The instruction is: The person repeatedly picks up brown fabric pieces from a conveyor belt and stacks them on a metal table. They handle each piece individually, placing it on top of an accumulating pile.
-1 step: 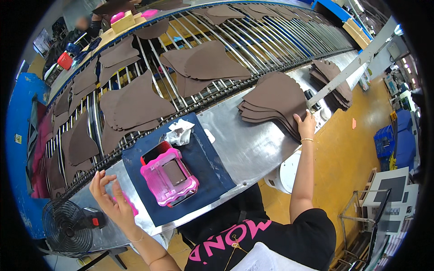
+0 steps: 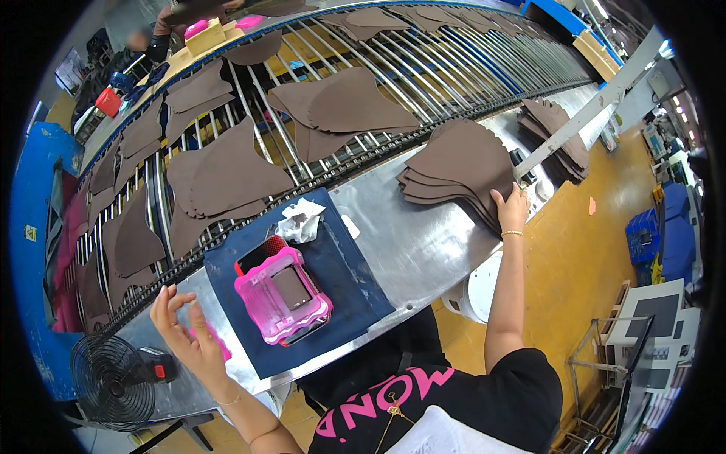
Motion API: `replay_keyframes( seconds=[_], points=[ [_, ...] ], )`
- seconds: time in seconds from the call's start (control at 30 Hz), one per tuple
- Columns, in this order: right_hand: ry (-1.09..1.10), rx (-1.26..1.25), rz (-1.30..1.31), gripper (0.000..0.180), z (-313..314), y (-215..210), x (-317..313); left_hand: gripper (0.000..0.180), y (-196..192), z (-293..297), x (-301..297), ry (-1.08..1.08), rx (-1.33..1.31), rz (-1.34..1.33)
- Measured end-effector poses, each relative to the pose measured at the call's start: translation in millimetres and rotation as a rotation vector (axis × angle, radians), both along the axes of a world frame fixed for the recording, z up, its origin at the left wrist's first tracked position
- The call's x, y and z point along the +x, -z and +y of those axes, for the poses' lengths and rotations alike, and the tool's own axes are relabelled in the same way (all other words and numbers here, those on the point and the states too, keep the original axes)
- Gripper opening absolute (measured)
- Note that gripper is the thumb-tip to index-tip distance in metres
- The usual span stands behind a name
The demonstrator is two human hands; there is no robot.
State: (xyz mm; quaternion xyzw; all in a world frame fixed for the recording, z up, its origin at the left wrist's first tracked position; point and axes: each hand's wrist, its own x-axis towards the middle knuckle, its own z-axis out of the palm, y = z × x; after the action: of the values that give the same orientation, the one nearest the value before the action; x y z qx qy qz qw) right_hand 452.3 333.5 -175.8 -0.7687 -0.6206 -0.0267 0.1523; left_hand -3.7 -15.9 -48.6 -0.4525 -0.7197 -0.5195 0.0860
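My right hand (image 2: 510,208) reaches far right and grips the near edge of a stack of brown cut fabric pieces (image 2: 461,163) lying on the metal table (image 2: 423,242). Over the table's left end my left hand (image 2: 185,333) hovers with its fingers spread, holding nothing. A small pink object (image 2: 219,344) lies just under it. Between my hands a pink box-shaped tool (image 2: 281,295) sits on a dark blue mat (image 2: 348,280), with a crumpled white cloth (image 2: 301,221) at the mat's far edge.
Behind the table runs a roller conveyor (image 2: 423,72) carrying many brown pieces (image 2: 227,170). A second brown stack (image 2: 556,136) lies further right beside a white post. A black fan (image 2: 113,382) stands at the lower left. Another person works at the far top left.
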Motion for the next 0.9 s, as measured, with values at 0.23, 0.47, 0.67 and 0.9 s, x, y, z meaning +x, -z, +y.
replay_keyframes(
  seconds=[0.23,0.47,0.67,0.9],
  points=[
    [-0.01,0.033,-0.194,0.055,-9,-40,-25,0.044,4,-6,0,-0.004,-0.01,0.003],
    [-0.118,0.003,0.014,0.054,5,-14,-1,0.035,-1,-8,7,-0.006,-0.063,0.094],
    [-0.251,0.182,-0.098,0.048,-5,-22,-4,0.028,-5,-11,13,-0.01,-0.069,0.106],
    [-0.459,-0.063,0.551,0.035,-54,-113,-61,0.027,-12,-12,19,-0.005,-0.103,0.097]
  ],
)
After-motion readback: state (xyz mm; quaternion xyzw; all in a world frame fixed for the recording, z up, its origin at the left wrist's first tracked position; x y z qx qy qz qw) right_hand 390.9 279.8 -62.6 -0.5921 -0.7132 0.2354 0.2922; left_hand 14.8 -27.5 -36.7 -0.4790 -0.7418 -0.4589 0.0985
